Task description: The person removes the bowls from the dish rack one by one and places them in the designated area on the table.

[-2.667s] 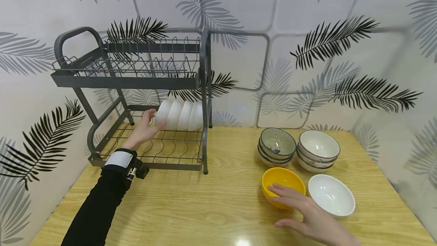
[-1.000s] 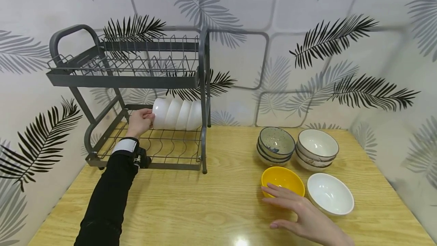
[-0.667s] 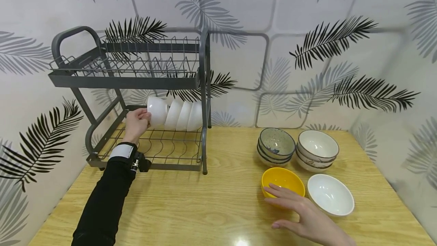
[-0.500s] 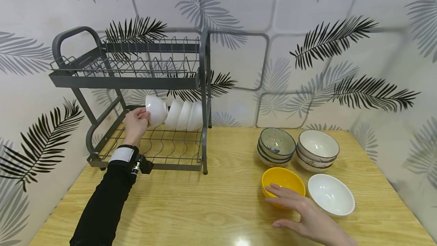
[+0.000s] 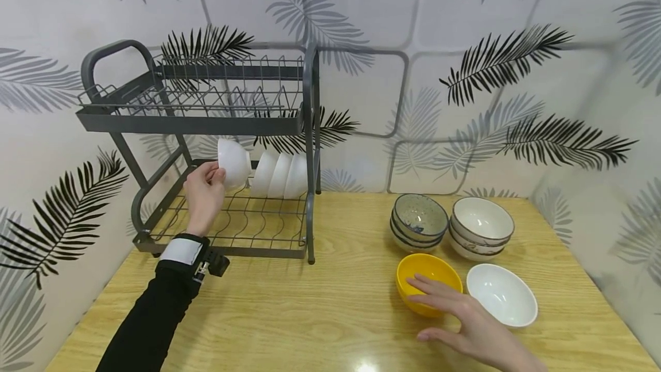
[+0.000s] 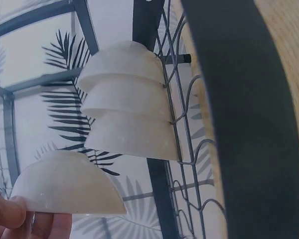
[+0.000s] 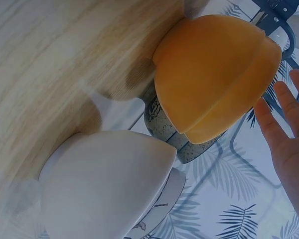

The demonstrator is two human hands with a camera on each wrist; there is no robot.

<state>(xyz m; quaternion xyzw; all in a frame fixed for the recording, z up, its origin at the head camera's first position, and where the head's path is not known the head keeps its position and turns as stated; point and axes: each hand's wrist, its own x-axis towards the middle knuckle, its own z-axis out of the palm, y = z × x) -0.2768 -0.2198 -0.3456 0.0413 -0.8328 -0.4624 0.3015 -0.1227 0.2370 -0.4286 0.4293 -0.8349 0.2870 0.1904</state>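
Note:
My left hand pinches a white bowl by its rim, thumb against the outside. The bowl is tilted on its side, above the lower tier of the dish rack. Beside it three more white bowls stand on edge in a row, a gap now between them and the held one. My right hand has its fingers spread in front of the yellow bowl and grips nothing. In the right wrist view a step below the rim of the yellow bowl suggests nested bowls.
Right of the yellow bowl sits a white bowl. Behind stand a stack of speckled grey-green bowls and a stack of cream, dark-rimmed bowls. The rack's upper tier overhangs the left hand. A patterned wall backs the wooden table.
The left hand has gone from spread fingers by the row to pinching the end bowl's rim. It has drawn that bowl left and upward, away from the others. The right hand stays put.

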